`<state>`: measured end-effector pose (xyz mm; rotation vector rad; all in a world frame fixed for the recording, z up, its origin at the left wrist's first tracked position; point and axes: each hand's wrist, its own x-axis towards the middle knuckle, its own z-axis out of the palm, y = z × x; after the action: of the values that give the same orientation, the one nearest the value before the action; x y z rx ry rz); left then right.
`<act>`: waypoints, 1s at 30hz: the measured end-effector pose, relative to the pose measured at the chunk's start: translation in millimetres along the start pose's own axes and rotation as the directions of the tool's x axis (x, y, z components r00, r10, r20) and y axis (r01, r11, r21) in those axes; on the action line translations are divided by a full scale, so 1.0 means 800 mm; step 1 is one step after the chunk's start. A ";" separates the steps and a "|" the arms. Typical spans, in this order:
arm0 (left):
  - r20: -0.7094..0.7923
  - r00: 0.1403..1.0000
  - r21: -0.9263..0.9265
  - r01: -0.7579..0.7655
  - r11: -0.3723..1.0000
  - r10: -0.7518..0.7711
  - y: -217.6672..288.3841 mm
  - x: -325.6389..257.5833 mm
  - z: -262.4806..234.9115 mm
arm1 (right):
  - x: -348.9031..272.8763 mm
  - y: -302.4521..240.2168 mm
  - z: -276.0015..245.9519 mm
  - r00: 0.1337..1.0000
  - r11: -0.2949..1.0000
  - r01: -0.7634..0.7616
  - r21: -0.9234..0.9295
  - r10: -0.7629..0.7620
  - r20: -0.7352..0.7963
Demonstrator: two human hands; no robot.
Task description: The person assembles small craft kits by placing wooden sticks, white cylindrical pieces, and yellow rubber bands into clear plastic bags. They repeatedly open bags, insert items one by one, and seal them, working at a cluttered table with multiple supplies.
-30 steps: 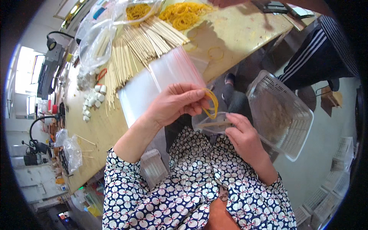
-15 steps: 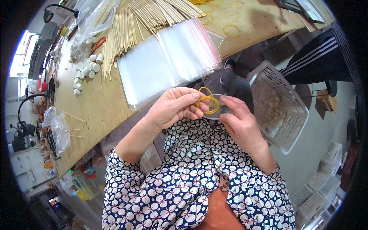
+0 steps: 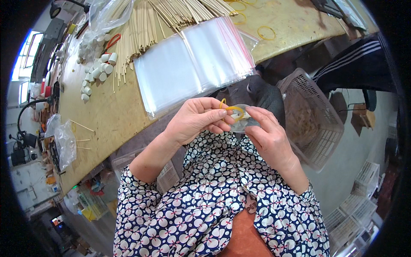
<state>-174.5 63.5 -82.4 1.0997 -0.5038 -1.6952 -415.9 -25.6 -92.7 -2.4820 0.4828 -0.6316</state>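
Observation:
In front of my body, my left hand (image 3: pixel 195 120) pinches a thin yellow loop (image 3: pixel 238 109), which looks like a coiled band or tube. Close beside it, my right hand (image 3: pixel 272 139) grips a small clear plastic bag (image 3: pixel 244 123) between fingers and thumb. The bag's mouth faces the loop, and the loop overlaps it; whether it is inside or in front, I cannot tell. A stack of flat clear plastic bags (image 3: pixel 171 73) with pink-red edges lies on the table's near edge, beyond my hands.
On the wooden table (image 3: pixel 111 124) lie many thin wooden sticks (image 3: pixel 141 30), several white caps (image 3: pixel 102 70), red-handled scissors (image 3: pixel 112 41) and another yellow loop (image 3: pixel 266 33). A plastic crate (image 3: pixel 329 150) stands on the floor at right. Another person's striped dark trouser leg (image 3: pixel 355 64) is at far right.
The yellow loop has shifted slightly and tilted against the bag in my right hand. The bag's mouth is spread more. The whole view has moved a little.

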 end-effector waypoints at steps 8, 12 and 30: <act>0.004 1.000 0.007 0.013 1.000 -0.013 -0.001 0.003 0.007 | -0.005 0.006 -0.001 1.000 1.000 -0.009 -0.005 0.009 -0.011; -0.041 0.999 0.044 0.029 0.999 -0.027 -0.001 0.005 0.013 | -0.007 0.007 -0.004 1.000 1.000 -0.008 0.004 0.008 -0.022; 0.159 0.940 0.935 -0.242 0.260 0.303 -0.010 0.027 0.067 | -0.020 0.021 -0.013 0.999 0.997 -0.017 0.077 0.020 -0.043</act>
<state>-225.8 38.2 -71.5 1.7297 -1.7341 -0.9115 -438.3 -35.8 -99.8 -2.3932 0.4886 -0.6850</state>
